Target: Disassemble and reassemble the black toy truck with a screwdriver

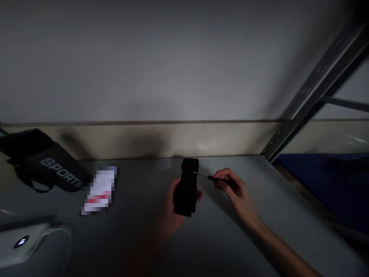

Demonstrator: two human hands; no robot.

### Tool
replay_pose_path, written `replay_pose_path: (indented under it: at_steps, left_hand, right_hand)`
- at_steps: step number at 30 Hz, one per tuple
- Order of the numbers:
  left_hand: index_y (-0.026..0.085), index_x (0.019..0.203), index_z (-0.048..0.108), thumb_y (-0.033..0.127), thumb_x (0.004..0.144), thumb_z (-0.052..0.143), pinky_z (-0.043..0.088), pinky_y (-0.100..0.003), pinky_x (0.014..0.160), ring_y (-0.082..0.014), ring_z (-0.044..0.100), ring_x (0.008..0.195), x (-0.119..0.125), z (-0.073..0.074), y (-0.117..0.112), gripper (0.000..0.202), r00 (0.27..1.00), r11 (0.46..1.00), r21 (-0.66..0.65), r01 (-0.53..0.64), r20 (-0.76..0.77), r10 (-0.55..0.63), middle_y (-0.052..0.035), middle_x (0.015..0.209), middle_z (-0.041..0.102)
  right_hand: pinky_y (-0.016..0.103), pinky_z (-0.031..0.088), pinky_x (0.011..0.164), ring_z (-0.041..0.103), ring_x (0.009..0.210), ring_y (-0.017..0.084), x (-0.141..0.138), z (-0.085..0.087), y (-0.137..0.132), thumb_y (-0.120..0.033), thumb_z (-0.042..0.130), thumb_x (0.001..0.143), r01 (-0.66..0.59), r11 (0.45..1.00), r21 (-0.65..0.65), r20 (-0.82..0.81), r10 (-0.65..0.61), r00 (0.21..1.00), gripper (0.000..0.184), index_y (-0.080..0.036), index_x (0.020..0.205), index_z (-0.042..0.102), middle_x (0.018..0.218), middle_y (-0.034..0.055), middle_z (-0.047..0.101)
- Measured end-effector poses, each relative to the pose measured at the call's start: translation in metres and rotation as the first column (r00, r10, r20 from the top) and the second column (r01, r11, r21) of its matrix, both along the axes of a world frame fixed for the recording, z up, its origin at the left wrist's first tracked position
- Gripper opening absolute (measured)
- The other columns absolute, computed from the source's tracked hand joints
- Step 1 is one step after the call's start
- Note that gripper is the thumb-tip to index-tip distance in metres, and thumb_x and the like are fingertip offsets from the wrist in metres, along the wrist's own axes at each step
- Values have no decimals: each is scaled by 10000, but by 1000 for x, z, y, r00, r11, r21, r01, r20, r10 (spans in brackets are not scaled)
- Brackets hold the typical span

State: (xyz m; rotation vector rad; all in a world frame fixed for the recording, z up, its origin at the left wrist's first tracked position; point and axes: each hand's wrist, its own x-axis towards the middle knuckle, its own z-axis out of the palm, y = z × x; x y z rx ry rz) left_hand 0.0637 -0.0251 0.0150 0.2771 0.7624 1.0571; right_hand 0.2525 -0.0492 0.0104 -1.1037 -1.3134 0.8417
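Observation:
My left hand (170, 207) is closed around a black, boxy device (186, 190) and holds it upright above the grey tabletop (138, 231). The device is too dark to show its exact kind; a small red mark sits near its upper end. In my right hand (232, 184) is a screwdriver (211, 177) with a dark handle and a thin metal shaft. Its shaft points left, and the tip meets the upper part of the device's face, as far as the dim light shows. Most left fingers are hidden behind the device; fingertips show at its right edge.
A black bottle-shaped case (62, 163) marked "SPORT" lies at the left. Beside it is a blurred white and red packet (100, 190). A white power bank (24, 244) with a lit display and cable is front left. A metal rack post (311, 92) rises at the right.

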Motion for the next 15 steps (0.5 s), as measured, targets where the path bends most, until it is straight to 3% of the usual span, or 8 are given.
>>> replay_pose_path:
  at_steps: [15]
  left_hand:
    - [143,899,752,321,992,568,680,-347,756,-210,746,711,-1,-1,1,272,1000,1000,-16,7,11,-6,-120,787,775]
  right_hand:
    - [309,499,761,650,800,199,0,-1,1,-331,661,947,7,1000,13,35,-8,999,101,-242,941,708,838,11,693]
